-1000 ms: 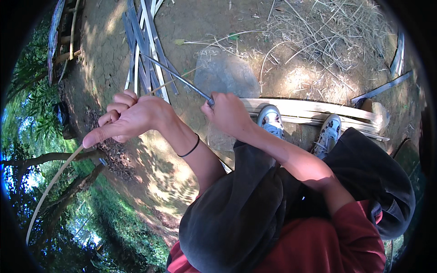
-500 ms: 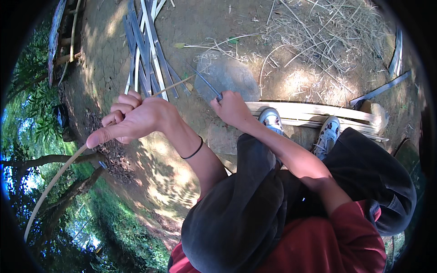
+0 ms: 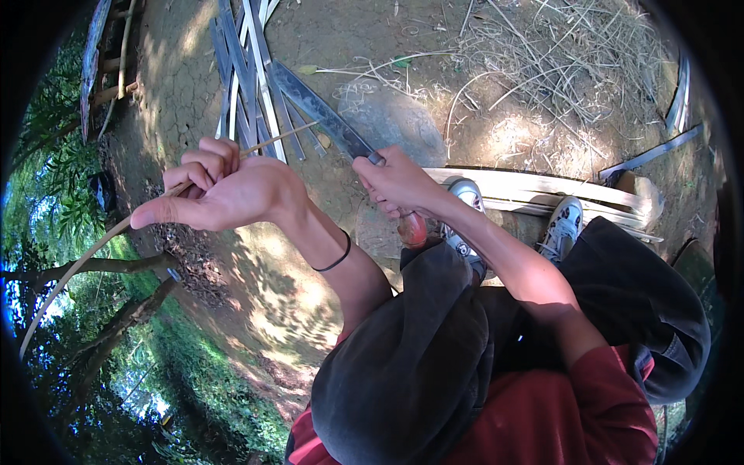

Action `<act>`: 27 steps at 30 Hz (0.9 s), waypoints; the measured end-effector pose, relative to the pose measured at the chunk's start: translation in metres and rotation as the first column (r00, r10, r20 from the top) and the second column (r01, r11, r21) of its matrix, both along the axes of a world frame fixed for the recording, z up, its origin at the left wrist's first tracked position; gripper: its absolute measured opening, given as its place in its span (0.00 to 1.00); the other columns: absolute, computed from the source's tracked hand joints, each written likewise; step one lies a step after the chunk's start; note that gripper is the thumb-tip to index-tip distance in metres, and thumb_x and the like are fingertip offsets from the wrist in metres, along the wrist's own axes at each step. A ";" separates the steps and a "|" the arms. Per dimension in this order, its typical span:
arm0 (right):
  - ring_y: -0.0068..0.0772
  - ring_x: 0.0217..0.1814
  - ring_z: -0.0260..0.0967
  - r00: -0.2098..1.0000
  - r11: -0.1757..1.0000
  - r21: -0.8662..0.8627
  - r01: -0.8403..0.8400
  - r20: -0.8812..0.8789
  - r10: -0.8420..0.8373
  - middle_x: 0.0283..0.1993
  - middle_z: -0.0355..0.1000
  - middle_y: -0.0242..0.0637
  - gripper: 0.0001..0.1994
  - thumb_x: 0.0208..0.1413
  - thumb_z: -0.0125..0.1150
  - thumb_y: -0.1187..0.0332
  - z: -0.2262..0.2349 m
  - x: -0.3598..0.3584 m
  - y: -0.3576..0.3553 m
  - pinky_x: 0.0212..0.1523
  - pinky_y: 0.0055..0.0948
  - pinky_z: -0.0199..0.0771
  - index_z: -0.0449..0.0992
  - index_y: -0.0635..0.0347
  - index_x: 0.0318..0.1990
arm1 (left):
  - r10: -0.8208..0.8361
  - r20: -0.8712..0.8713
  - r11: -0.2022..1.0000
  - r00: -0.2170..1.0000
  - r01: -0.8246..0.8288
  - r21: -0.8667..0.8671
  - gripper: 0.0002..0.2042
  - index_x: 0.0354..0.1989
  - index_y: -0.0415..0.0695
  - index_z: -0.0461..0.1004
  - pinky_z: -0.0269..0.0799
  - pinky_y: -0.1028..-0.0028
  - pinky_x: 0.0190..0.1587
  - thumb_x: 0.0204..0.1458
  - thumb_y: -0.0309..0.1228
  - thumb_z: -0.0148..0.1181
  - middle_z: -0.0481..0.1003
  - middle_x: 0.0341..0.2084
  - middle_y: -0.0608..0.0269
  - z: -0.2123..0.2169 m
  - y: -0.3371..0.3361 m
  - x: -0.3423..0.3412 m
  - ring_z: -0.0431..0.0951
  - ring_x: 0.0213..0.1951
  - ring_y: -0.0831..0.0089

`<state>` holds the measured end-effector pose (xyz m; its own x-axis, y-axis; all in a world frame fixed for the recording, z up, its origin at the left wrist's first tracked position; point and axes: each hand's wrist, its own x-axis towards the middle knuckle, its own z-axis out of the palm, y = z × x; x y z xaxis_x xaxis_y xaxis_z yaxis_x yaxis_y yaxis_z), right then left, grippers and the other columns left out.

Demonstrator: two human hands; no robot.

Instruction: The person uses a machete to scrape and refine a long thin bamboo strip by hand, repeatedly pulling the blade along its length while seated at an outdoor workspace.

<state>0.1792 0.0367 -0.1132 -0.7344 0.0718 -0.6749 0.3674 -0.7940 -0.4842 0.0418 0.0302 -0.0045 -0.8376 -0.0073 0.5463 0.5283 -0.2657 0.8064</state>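
My left hand (image 3: 225, 188) is closed around a thin, bent strip of what looks like bamboo (image 3: 76, 267). One end of the strip curves down toward the lower left; the other sticks out past my fingers to the right. In my right hand (image 3: 399, 184) is a machete (image 3: 325, 114), held by its handle, whose reddish end (image 3: 412, 230) shows below my fist. Its long dark blade points up and to the left, broad face in view. The blade lies close to the strip's right tip; whether they touch I cannot tell.
Dark and pale split strips (image 3: 249, 70) lie in a pile at the far left. A flat stone (image 3: 395, 120) sits beyond my right hand. Long pale split pieces (image 3: 542, 186) lie by my shoes (image 3: 562, 226). Thin shavings (image 3: 573, 70) cover the ground at the far right.
The machete has turned, so its blade now shows broadside rather than edge-on, and its handle end has come into sight. My left hand has shifted slightly left with the strip.
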 end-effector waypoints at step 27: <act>0.53 0.17 0.64 1.000 0.605 0.796 0.024 -0.025 -0.006 0.15 0.65 0.53 0.15 0.50 0.57 0.66 0.010 0.013 -0.023 0.24 0.42 0.65 0.71 0.74 0.24 | -0.129 0.041 0.987 0.991 0.124 0.098 0.30 0.16 0.54 0.39 0.31 0.79 0.13 0.59 0.64 0.28 0.37 0.08 0.75 -0.011 -0.013 -0.008 0.35 0.11 0.82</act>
<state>0.1925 0.0141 -0.1027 -0.7397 0.5851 -0.3324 0.3434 -0.0965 -0.9342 0.0335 0.0176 -0.0155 -0.8596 0.0504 0.5084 0.4480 -0.4041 0.7975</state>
